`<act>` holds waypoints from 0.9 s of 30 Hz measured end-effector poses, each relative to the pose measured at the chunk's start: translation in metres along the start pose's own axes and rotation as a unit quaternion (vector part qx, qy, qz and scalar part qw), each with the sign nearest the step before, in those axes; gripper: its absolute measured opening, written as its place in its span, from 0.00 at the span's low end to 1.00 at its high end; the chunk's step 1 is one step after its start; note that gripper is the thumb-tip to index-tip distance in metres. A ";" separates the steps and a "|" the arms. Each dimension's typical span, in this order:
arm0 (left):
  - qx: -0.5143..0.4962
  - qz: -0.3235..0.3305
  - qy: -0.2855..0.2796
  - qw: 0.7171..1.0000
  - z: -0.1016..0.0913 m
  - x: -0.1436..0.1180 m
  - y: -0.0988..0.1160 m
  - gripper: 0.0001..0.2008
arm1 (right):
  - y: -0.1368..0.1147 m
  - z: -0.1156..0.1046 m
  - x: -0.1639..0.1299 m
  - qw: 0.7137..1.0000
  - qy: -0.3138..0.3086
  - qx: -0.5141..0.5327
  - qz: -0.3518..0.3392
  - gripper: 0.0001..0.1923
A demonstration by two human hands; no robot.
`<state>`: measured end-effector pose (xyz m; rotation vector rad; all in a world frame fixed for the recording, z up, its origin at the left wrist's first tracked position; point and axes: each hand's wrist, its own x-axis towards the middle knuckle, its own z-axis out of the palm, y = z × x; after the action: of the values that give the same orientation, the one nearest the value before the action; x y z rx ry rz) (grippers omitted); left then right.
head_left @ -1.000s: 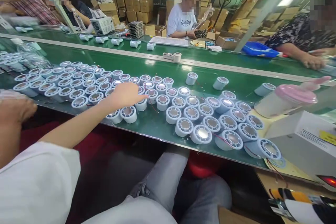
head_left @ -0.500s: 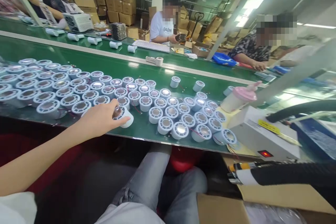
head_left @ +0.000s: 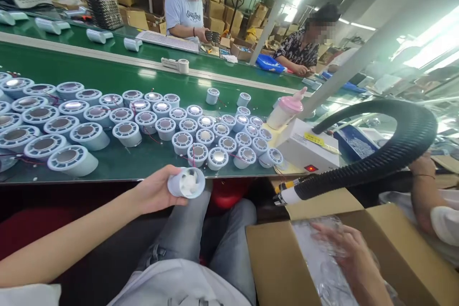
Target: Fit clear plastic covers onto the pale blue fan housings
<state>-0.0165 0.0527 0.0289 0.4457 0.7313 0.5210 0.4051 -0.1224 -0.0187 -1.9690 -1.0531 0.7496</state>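
Note:
In the head view my left hand (head_left: 158,190) grips a pale blue-white motor housing (head_left: 175,184) just off the belt's near edge. The housing is tilted, its open end toward me, and a white fan-like part shows inside. My right hand (head_left: 353,253) reaches into a cardboard box (head_left: 281,263) at the lower right, over clear plastic pieces (head_left: 322,267). Motion smears its fingers, and whether they hold a piece cannot be made out. Many similar housings (head_left: 217,158) with round metal tops and thin red wires stand in rows on the green belt (head_left: 158,158).
A grey-white device (head_left: 304,146) with a lit red switch stands right of the rows, by a pink-lidded cup (head_left: 287,110). A thick black hose (head_left: 380,162) loops over the box. People work across the line; another person's arm (head_left: 425,191) shows at right.
My left hand has lifted a housing from the rows and brought it right and toward me, turning its open end up. My right hand has come into view at the box. The view has swung right.

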 end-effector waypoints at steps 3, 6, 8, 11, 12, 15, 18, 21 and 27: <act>0.047 -0.090 -0.047 0.994 0.004 0.020 -0.022 0.17 | -0.041 0.054 -0.031 0.972 -0.189 0.079 -0.112 0.21; 0.163 -0.114 -0.079 0.977 0.010 0.031 -0.034 0.18 | -0.087 0.099 -0.050 0.922 -0.230 -0.068 -0.303 0.18; 0.275 -0.107 -0.114 0.949 0.015 0.033 -0.035 0.18 | -0.110 0.121 -0.050 0.881 -0.177 -0.183 -0.399 0.22; 0.460 -0.079 -0.154 0.871 0.024 0.029 -0.031 0.16 | -0.124 0.143 -0.039 0.830 -0.113 -0.305 -0.454 0.22; 0.522 -0.044 -0.155 0.838 0.026 0.026 -0.030 0.14 | -0.125 0.148 -0.035 0.825 -0.116 -0.321 -0.451 0.20; 0.661 0.099 -0.116 0.735 0.029 0.018 -0.029 0.11 | -0.123 0.153 -0.028 0.851 -0.191 -0.273 -0.406 0.11; 0.683 0.187 -0.047 0.705 0.027 0.013 -0.034 0.12 | -0.121 0.154 -0.029 0.903 -0.270 -0.125 -0.311 0.04; 0.638 0.224 -0.028 0.736 0.017 0.016 -0.041 0.25 | -0.120 0.157 -0.034 0.938 -0.254 0.001 -0.236 0.05; 0.614 0.272 -0.089 0.736 -0.003 0.030 -0.050 0.33 | -0.117 0.163 -0.035 0.964 -0.186 0.126 -0.142 0.14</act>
<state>0.0144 0.0319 -0.0157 1.9862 0.6711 0.4591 0.2146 -0.0529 -0.0033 -1.4527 -1.3522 1.0593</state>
